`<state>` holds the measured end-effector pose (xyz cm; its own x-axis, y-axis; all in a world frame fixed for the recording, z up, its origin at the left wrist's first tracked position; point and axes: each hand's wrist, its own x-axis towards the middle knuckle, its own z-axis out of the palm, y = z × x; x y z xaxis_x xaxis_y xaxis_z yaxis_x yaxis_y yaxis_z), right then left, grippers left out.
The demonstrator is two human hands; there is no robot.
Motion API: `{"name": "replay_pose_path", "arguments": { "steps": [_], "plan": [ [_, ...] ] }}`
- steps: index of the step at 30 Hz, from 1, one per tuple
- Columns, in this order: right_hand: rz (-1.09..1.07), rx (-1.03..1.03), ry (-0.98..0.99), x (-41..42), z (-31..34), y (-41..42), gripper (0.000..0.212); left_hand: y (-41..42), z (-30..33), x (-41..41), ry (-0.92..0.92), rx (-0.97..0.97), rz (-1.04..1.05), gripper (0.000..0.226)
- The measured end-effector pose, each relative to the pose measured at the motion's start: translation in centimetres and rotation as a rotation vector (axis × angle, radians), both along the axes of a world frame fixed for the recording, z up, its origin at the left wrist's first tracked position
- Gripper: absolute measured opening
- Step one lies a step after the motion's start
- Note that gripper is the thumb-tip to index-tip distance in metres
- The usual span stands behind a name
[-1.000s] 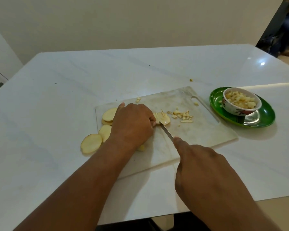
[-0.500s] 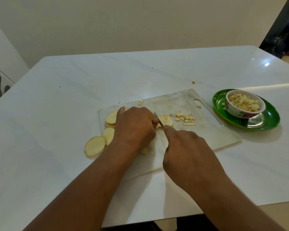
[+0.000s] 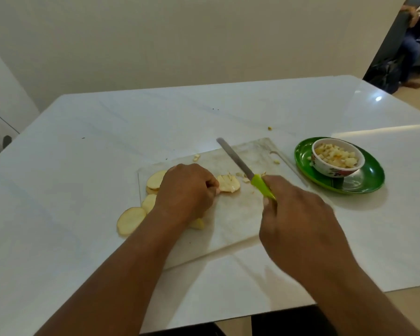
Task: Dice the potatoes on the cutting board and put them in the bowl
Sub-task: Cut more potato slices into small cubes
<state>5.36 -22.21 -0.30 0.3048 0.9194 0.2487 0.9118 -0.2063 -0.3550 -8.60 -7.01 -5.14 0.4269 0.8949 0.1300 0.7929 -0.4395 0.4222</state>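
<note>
Scored potato slice (image 3: 228, 183) lies mid cutting board (image 3: 238, 219), pinned at its left edge by curled left hand (image 3: 188, 190); right hand (image 3: 298, 221), just right of it, grips green-handled knife (image 3: 243, 167); bowl (image 3: 337, 161) farther right on surface (image 3: 83, 190).

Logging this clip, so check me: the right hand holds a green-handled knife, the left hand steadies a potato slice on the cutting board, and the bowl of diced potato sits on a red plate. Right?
Not quite. The head view shows the bowl of diced potato sitting on a green plate, not red. The rest holds: right hand holds the green-handled knife, left hand steadies the potato slice on the cutting board.
</note>
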Motion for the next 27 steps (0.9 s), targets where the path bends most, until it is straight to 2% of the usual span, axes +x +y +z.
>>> {"name": "replay_pose_path", "arguments": {
  "steps": [3, 5, 9, 13, 17, 21, 27],
  "plan": [
    [-0.052, -0.121, 0.269, 1.9, -0.9, 5.5, 0.033, 0.4, 0.9, -0.5, -0.081, -0.116, 0.021, 0.013],
    [-0.079, -0.138, 0.335, 2.4, -2.1, 8.5, 0.022, 1.1, 1.2, -0.8, -0.111, -0.152, 0.033, 0.019],
    [-0.093, -0.122, 0.290, 2.3, -3.5, 10.9, 0.007, 2.0, 1.4, -0.6, -0.098, -0.209, -0.026, 0.017],
    [-0.071, -0.091, 0.246, 2.3, -3.9, 11.0, 0.006, 2.5, 1.1, -0.4, -0.071, -0.185, -0.069, 0.010],
    [-0.081, -0.101, 0.209, 2.3, -4.4, 11.0, 0.012, 3.1, 1.0, -0.8, -0.129, -0.170, -0.078, 0.017],
    [-0.082, -0.148, 0.176, 2.3, -4.8, 11.6, 0.021, 3.9, 1.2, -0.4, -0.013, -0.192, -0.122, 0.024],
    [-0.028, -0.232, 0.141, 2.3, -4.0, 13.2, 0.011, 3.8, 0.5, -0.4, -0.051, -0.172, -0.129, 0.017]
  ]
}}
